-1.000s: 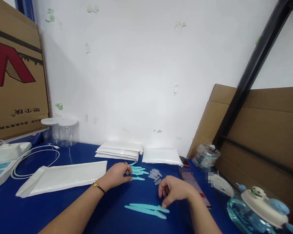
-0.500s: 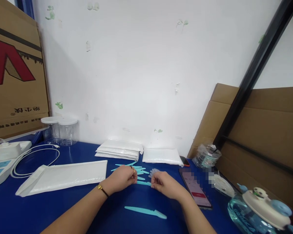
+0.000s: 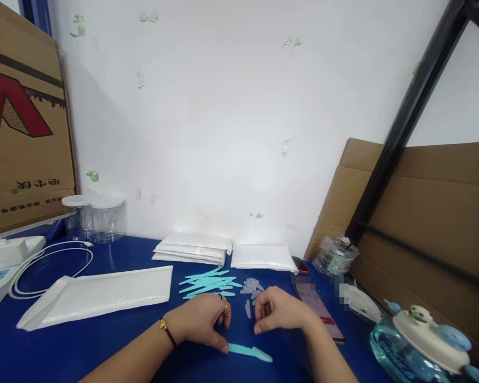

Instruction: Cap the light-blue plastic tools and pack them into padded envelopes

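Observation:
A turquoise eyebrow razor (image 3: 247,349) lies on the blue table in front of me, its wider blade end to the right. My left hand (image 3: 207,322) is over its handle end. The thumb touches or hovers just above the handle, apart from the bent fingers. My right hand (image 3: 277,311) hovers to the right, loosely curled, thumb and fingertips apart, with nothing visible between them. Beyond the left hand is a loose pile of turquoise razors (image 3: 207,282). Several small translucent blade caps (image 3: 250,285) lie beside the right fingers, one separate cap (image 3: 248,309) nearer me.
White padded envelopes (image 3: 193,247) are stacked by the wall, with another envelope (image 3: 263,257) beside them. A long white envelope (image 3: 104,290) lies left. A phone (image 3: 319,308) and a teal bottle (image 3: 419,346) are right. Clear jars (image 3: 107,221) and a white cable (image 3: 50,250) are at left.
Both hands have parted and come nearer me, leaving the razor they held between them, which I cannot pick out now. My left hand is now at the front razor; the pile and caps are more exposed.

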Demonstrator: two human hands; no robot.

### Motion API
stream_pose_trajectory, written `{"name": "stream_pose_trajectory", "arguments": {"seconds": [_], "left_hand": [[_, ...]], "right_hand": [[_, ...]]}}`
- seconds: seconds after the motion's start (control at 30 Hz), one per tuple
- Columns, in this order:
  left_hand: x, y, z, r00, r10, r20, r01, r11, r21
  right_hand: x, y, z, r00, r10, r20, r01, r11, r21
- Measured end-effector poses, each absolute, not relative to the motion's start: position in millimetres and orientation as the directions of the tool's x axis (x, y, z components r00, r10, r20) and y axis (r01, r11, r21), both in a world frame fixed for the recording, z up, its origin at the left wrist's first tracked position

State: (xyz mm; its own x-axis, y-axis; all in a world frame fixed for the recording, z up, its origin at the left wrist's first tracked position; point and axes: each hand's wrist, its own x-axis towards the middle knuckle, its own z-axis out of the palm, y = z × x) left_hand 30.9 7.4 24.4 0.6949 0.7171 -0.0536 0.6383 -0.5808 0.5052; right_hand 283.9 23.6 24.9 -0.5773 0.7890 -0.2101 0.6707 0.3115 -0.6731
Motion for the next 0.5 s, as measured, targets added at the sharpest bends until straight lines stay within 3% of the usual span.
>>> {"name": "stream_pose_trajectory", "arguments": {"seconds": [0.07,0.17,0.37,0.5], "left_hand": [[34.8,6.2,19.9,0.686,0.726,-0.055,0.656,-0.583,0.480],[33.3,10.2,16.6,0.671,0.740,-0.049,0.669,-0.575,0.471],[24.1,17.3,25.6,0.642,0.767,-0.005,0.672,-0.560,0.485],[7.7,24.5,33.3,0.548,0.834,0.066,0.715,-0.507,0.481]], "right_hand": [[282.4,19.9,24.3,-0.633,0.710,-0.308,0.669,0.302,-0.679],[277.3,18.5,19.8,-0.666,0.671,-0.326,0.654,0.316,-0.687],[279.6,23.4,18.1,-0.643,0.736,-0.212,0.625,0.344,-0.701],[298.4,30.2,25.2,-0.474,0.867,-0.154,0.737,0.294,-0.609]]}}
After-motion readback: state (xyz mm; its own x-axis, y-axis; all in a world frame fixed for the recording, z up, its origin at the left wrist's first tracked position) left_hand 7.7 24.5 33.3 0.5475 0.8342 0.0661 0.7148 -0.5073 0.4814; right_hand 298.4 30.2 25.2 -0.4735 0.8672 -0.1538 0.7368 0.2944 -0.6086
